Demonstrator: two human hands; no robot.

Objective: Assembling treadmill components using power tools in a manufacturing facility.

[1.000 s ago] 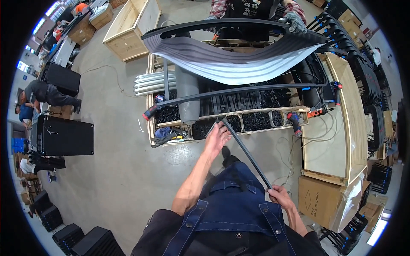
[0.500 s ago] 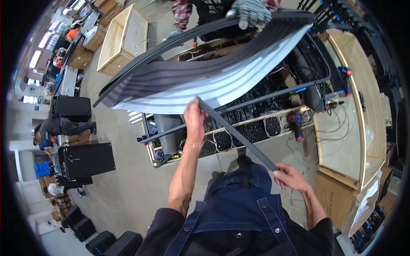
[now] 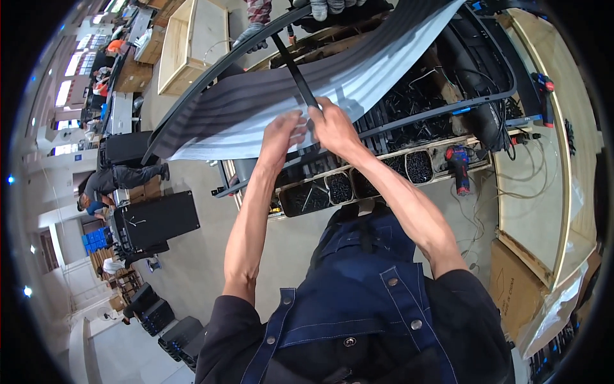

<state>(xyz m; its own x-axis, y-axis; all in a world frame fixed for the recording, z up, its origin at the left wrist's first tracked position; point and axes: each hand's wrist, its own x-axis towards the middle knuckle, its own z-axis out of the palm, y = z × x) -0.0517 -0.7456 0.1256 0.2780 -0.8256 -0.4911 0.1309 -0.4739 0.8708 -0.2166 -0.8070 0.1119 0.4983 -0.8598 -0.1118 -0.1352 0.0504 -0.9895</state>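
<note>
Dark bar swings from low on the right to up across the striped sheet

Up it comes, the bar (image 3: 295,70) now slanting over the striped sheet (image 3: 243,105), its far end close to the curved dark frame (image 3: 192,89) (whether they touch, I can't tell). And look at the right hand (image 3: 334,130): fingers wrapped around the near end, probably because gripping there leaves the length free to reach far. Just beside it on the left, the left hand (image 3: 280,137) has its fingers loosely parted and blurred, apparently released.

On the far side, a co-worker's gloved hand (image 3: 251,38) is at the frame, likely steadying it while the sheet sags toward us. Below, the wooden-edged surface (image 3: 465,141) keeps its bin of small black pieces (image 3: 419,165) along the near side, seemingly for easy reach, with a power driver (image 3: 459,169) parked to the right.
</note>
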